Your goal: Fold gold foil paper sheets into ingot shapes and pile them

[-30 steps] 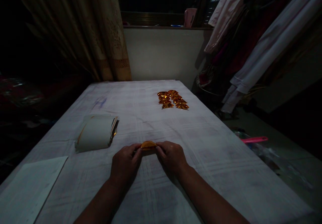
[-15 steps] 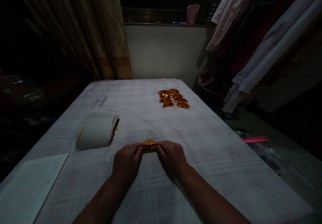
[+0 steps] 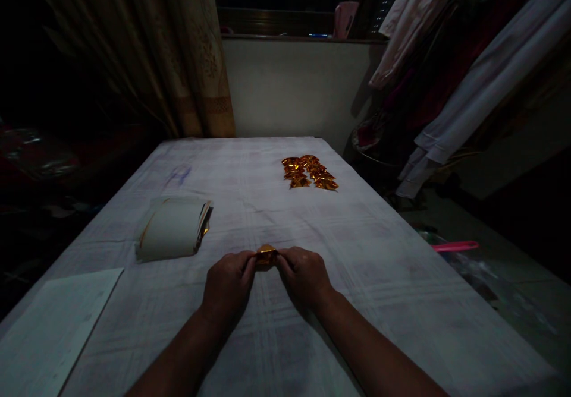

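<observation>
Between my two hands is a small folded piece of shiny gold foil paper (image 3: 266,257), just above or on the tablecloth. My left hand (image 3: 228,281) pinches its left end between thumb and fingers. At the right end, my right hand (image 3: 306,273) grips it the same way. Farther back on the right lie several folded gold foil pieces (image 3: 307,172), set in two rows. A curved stack of pale paper sheets (image 3: 173,230), with gold showing at its right edge, rests to the left of my hands.
A white sheet (image 3: 57,325) lies at the front left of the cloth-covered table (image 3: 379,302). Past the right edge, a pink handle (image 3: 455,246) and clear plastic are on the floor. Clothes (image 3: 473,82) hang at right; a curtain (image 3: 191,58) hangs behind left.
My left hand has come slightly closer to the right hand, and the foil paper between them looks narrower, with its front face turned up more. The view has shifted a little.
</observation>
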Action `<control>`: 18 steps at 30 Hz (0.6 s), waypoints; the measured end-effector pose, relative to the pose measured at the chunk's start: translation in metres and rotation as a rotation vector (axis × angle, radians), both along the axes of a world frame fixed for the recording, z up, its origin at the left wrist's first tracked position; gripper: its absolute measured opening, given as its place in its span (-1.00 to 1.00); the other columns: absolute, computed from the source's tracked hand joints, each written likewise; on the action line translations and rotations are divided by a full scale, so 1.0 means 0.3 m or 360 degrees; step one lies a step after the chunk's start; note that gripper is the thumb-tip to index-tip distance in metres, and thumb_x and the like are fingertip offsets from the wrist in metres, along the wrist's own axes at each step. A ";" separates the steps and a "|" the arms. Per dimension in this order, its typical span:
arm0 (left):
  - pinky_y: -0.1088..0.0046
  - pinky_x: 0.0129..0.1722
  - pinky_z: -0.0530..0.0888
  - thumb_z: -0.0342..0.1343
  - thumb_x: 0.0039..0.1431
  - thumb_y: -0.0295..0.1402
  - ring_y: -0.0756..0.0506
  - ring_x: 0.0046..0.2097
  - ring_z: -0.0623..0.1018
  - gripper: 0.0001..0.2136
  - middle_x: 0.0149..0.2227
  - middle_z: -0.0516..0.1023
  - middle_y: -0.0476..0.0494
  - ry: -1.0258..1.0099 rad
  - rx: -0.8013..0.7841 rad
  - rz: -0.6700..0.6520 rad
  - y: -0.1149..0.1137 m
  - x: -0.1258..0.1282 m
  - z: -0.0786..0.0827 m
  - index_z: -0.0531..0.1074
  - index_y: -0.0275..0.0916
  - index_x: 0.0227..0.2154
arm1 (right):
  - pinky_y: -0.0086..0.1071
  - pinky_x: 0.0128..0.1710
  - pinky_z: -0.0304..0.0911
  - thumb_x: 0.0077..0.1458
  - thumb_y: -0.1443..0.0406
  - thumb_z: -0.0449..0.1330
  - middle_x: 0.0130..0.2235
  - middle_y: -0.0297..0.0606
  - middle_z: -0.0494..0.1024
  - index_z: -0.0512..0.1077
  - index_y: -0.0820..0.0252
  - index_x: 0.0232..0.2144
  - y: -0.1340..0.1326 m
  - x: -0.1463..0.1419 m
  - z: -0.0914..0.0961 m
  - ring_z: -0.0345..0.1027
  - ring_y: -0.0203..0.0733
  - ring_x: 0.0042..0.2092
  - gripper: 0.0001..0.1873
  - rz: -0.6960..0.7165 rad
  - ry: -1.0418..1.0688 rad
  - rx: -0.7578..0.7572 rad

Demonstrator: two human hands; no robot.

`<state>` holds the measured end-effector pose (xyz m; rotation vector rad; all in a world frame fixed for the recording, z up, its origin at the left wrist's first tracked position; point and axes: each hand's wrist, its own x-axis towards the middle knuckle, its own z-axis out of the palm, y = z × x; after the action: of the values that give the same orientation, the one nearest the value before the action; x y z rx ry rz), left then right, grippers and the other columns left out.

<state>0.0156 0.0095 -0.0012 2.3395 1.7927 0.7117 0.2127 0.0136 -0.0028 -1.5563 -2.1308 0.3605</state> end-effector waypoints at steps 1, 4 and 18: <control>0.42 -0.36 0.41 0.02 0.32 -0.33 -0.12 -0.37 0.59 -0.77 -0.41 0.64 -0.10 0.0000 0.0011 -0.0015 0.000 0.001 -0.001 0.61 -0.17 -0.26 | -0.41 -0.22 0.28 0.30 0.31 0.15 -0.22 -0.26 0.69 0.62 0.05 -0.15 -0.001 -0.001 0.001 0.56 -0.19 -0.22 -0.77 0.0004 -0.0004 0.0003; 0.41 -0.35 0.42 0.00 0.34 -0.32 -0.12 -0.36 0.59 -0.76 -0.40 0.64 -0.10 -0.0009 0.0040 -0.0028 0.000 0.001 -0.003 0.59 -0.17 -0.26 | -0.41 -0.24 0.28 0.31 0.29 0.14 -0.24 -0.26 0.69 0.62 0.05 -0.16 -0.003 -0.003 0.003 0.55 -0.19 -0.24 -0.77 0.0024 -0.0018 -0.0002; 0.39 -0.28 0.47 -0.05 0.33 -0.28 -0.13 -0.29 0.63 -0.72 -0.32 0.68 -0.10 -0.0143 0.0020 0.0009 0.007 0.000 0.017 0.59 -0.15 -0.26 | -0.41 -0.21 0.29 0.28 0.26 0.16 -0.21 -0.27 0.70 0.63 0.04 -0.20 0.001 0.005 0.010 0.57 -0.17 -0.20 -0.78 -0.0056 0.0177 -0.0009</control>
<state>0.0155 0.0116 0.0039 2.2722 1.7632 0.8178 0.2142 0.0140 0.0002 -1.5384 -2.0169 0.4316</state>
